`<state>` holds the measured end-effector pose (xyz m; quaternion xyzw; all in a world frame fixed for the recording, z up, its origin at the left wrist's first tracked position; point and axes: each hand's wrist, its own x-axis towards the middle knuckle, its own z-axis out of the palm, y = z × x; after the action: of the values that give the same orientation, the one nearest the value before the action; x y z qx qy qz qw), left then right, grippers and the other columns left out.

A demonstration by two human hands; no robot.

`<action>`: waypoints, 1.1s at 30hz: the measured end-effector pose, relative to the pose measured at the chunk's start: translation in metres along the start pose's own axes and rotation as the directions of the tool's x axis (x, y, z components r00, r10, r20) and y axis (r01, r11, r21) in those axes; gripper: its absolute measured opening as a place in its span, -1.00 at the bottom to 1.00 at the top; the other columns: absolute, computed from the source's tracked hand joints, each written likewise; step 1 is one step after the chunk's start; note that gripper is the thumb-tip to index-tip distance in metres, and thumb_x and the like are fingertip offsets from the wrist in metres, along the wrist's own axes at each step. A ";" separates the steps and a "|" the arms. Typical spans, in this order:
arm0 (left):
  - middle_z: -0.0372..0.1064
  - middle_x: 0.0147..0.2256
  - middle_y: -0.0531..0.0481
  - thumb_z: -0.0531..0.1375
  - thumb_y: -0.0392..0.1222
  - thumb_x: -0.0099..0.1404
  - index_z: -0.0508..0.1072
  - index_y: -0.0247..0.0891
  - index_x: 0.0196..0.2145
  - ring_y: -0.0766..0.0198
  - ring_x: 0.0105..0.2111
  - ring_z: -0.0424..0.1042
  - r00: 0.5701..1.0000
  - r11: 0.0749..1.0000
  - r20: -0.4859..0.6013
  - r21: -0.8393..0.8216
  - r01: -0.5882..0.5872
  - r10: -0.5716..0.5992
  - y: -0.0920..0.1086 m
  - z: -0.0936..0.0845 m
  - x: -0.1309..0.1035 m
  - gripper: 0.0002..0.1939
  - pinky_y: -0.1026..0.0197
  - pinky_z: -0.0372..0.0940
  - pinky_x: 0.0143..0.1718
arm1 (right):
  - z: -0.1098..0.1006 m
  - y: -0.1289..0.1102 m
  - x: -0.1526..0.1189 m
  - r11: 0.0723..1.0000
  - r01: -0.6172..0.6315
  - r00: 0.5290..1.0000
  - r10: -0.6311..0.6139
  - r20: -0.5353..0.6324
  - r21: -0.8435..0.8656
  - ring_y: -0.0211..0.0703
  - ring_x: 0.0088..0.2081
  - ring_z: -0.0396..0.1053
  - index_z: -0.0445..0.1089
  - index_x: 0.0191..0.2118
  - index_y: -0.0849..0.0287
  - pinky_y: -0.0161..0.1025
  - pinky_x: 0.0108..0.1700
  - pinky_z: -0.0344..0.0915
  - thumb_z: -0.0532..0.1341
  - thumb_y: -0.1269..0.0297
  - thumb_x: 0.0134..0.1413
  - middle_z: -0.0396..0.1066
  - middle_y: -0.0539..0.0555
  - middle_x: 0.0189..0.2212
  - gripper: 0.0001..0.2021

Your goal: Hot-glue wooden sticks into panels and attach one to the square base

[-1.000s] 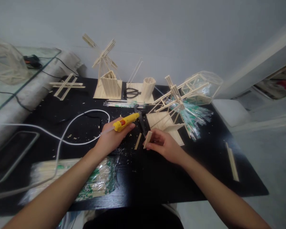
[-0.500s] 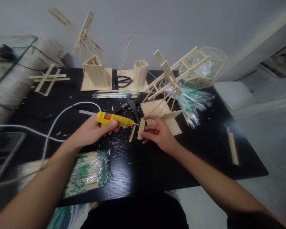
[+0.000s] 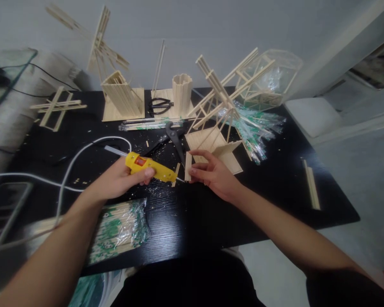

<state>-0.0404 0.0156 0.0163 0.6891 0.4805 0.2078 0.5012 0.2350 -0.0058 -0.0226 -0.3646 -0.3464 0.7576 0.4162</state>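
My left hand [image 3: 124, 177] is wrapped round a yellow glue gun [image 3: 150, 167], whose metal tip points right and slightly down. A clear glue stick [image 3: 114, 151] sticks out of its back end. Between the fingers of my right hand [image 3: 213, 174] is a small flat bundle of wooden sticks [image 3: 188, 166], held upright. The gun's tip is at the lower left edge of this bundle; whether they touch I cannot tell. Just behind the tip, a short loose stick [image 3: 176, 172] lies on the black table [image 3: 198, 221].
Black pliers [image 3: 174, 138] lie beyond the bundle. Wooden windmill-like models stand at the back, one [image 3: 224, 98] close behind my right hand. A white cable [image 3: 73, 160] loops at left. Wrapped sticks [image 3: 118, 230] lie at front left, loose sticks [image 3: 312, 187] at right.
The glue gun has tilted further downward, its tip moving from the bundle's upper left to its lower left. The bundle now stands more upright. The whole view has shifted slightly.
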 end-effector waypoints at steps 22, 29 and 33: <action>0.31 -0.61 0.07 0.22 0.11 0.39 0.41 -0.23 -0.55 0.39 -0.62 0.24 0.985 0.986 -0.032 -0.010 -0.167 0.167 -0.003 -0.004 0.002 -0.55 0.31 0.17 -0.61 | 0.000 0.002 0.001 0.999 -0.025 0.999 0.023 0.049 0.039 -0.29 -0.38 0.53 0.48 -0.04 0.06 -0.27 -0.25 0.60 0.60 0.38 -0.15 0.52 -0.13 -0.40 -0.49; 0.30 -0.61 0.08 0.24 0.13 0.37 0.40 -0.23 -0.54 0.38 -0.61 0.25 0.991 0.994 -0.083 -0.015 -0.109 0.108 -0.009 -0.005 0.003 -0.55 0.29 0.17 -0.59 | 0.000 0.002 0.000 0.998 -0.050 0.997 0.049 0.059 0.024 -0.28 -0.39 0.54 0.43 -0.06 0.10 -0.25 -0.24 0.60 0.60 0.38 -0.14 0.56 -0.11 -0.38 -0.49; 0.31 -0.61 0.06 0.24 0.16 0.36 0.40 -0.24 -0.52 0.37 -0.61 0.27 0.990 0.997 -0.119 -0.020 -0.074 0.071 -0.012 -0.006 0.002 -0.54 0.28 0.18 -0.59 | 0.001 0.001 -0.001 0.997 -0.067 0.995 0.065 0.075 0.026 -0.28 -0.37 0.56 0.44 -0.06 0.10 -0.27 -0.25 0.60 0.60 0.39 -0.14 0.56 -0.11 -0.39 -0.49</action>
<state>-0.0498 0.0213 0.0075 0.6864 0.4815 0.2721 0.4722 0.2343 -0.0072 -0.0228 -0.3417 -0.3386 0.7887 0.3828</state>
